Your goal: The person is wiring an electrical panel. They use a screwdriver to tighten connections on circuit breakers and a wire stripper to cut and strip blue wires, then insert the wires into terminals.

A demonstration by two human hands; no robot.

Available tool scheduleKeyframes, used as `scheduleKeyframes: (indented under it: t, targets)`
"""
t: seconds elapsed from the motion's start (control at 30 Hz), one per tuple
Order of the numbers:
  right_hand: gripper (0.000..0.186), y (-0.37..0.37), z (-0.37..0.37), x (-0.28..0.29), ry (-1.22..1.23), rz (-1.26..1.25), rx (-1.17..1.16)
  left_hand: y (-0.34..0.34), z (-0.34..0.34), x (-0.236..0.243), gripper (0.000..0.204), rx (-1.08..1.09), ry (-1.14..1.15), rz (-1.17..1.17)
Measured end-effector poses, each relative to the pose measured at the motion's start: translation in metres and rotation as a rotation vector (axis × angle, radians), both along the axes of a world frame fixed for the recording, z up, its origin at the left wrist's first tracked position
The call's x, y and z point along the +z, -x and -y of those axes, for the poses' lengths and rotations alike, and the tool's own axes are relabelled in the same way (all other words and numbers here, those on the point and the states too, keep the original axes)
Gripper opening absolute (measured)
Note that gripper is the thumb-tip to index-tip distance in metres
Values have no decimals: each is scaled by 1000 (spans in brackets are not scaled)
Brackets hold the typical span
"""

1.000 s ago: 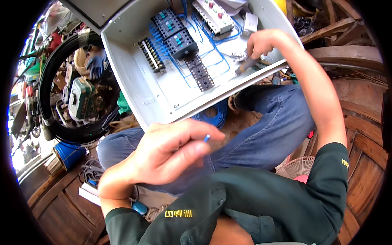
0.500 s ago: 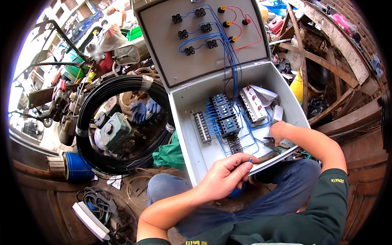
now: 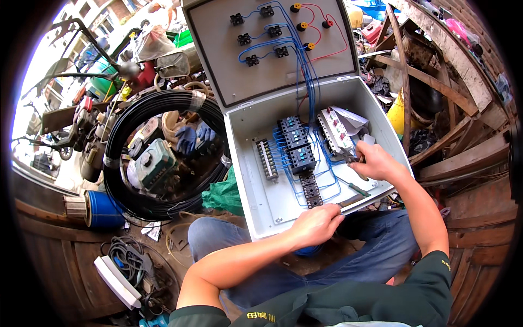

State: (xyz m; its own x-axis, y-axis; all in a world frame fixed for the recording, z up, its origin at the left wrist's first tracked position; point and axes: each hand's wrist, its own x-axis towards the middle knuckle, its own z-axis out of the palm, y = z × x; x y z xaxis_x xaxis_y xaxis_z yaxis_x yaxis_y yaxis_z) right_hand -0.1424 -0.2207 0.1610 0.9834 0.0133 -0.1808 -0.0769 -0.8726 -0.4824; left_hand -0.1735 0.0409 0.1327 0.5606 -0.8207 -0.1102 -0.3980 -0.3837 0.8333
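Observation:
An open grey electrical box [image 3: 253,210] rests before my knees. My right hand [image 3: 376,162], closed round a pair of pliers [image 3: 345,157], is inside its right side, with the jaws just below the white circuit breaker [image 3: 336,131]. My left hand [image 3: 317,224] is at the box's front edge, fingers curled together; whatever they may pinch is hidden. Between the hands a screwdriver [image 3: 357,188] with a green handle lies on the box floor. Black contactors [image 3: 297,144] with blue wires [image 3: 333,182] fill the middle, and a terminal strip [image 3: 266,159] sits to their left.
The raised lid [image 3: 272,82] carries black switch blocks and yellow-ringed parts. A coil of black cable [image 3: 117,185] and a green bag [image 3: 224,195] lie left of the box. A blue drum [image 3: 102,209] stands farther left; wooden beams [image 3: 436,84] lean at the right.
My right hand has picked up the pliers from the box floor and raised them toward the breaker. My left hand has lowered slightly and turned; the blue wire end in its pinch no longer shows.

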Motion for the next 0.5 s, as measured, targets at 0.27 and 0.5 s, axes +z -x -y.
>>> scheduleKeyframes:
  t: [0.27, 0.5]
  targets:
    - [36, 22, -9, 31, -405, 64, -246, 3, -3, 1, 21, -14, -77, 117]
    - [28, 31, -10, 21, -1203, -14, -265, 2, -14, -2, 23, -22, -78, 81]
